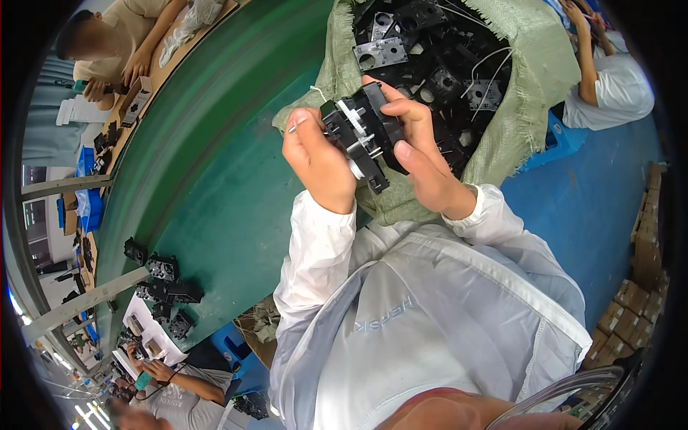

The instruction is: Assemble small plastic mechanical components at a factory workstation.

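Note:
In the middle of the head view, my left hand [322,161] is closed around a black plastic gear housing [347,143] with white gears and metal shafts along its open side. My right hand [433,168] grips a black plastic cover [381,115] between thumb and fingers, close against the housing's right side. Whether the two pieces are joined cannot be told. Just beyond both hands, an open green woven sack [534,79] holds many black plastic parts [441,86], some with pale plates.
A green work table [236,208] with a curved belt [172,122] lies to my left. Several black assemblies [165,287] sit at its lower left, by a metal rail [86,304]. Other people work at the left and upper right. Cardboard boxes [623,315] are stacked at right.

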Demonstrator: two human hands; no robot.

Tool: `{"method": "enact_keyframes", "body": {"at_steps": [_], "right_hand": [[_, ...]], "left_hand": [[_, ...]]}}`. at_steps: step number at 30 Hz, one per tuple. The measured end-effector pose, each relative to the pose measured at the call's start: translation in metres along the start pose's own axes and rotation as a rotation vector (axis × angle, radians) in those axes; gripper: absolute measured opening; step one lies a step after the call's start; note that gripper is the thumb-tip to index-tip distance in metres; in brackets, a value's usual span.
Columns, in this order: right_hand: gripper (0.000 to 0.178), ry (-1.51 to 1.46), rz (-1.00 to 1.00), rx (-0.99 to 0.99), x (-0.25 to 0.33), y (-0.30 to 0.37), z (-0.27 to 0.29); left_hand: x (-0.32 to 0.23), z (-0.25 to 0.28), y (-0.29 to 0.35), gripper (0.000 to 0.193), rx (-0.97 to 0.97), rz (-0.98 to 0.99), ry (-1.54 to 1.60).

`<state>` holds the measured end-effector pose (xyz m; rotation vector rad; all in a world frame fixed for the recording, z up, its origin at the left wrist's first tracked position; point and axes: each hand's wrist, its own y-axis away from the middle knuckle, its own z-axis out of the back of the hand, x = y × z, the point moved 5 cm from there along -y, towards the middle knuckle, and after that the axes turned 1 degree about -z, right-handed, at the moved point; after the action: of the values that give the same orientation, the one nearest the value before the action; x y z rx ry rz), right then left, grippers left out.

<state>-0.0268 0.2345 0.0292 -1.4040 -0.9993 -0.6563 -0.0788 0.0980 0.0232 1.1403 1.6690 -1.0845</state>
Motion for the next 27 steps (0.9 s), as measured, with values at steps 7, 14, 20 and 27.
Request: {"method": "enact_keyframes", "body": {"at_steps": [7, 14, 20, 27], "right_hand": [[0.042, -0.004, 0.014, 0.003, -0.003, 0.001, 0.001], [0.042, 0.085, 0.066, 0.027, -0.005, 0.001, 0.003], [0.042, 0.093, 0.167, 0.062, -0.007, 0.001, 0.005], [0.042, 0.111, 0.180, 0.064, -0.008, 0.001, 0.006]], "left_hand": [[0.002, -0.004, 0.001, 0.037, 0.028, 0.055, 0.015], [0.006, -0.006, 0.002, 0.037, 0.028, 0.060, 0.005], [0.017, -0.005, 0.003, 0.034, 0.045, 0.038, -0.001], [0.018, -0.005, 0.007, 0.033, 0.003, 0.073, 0.000]]}}
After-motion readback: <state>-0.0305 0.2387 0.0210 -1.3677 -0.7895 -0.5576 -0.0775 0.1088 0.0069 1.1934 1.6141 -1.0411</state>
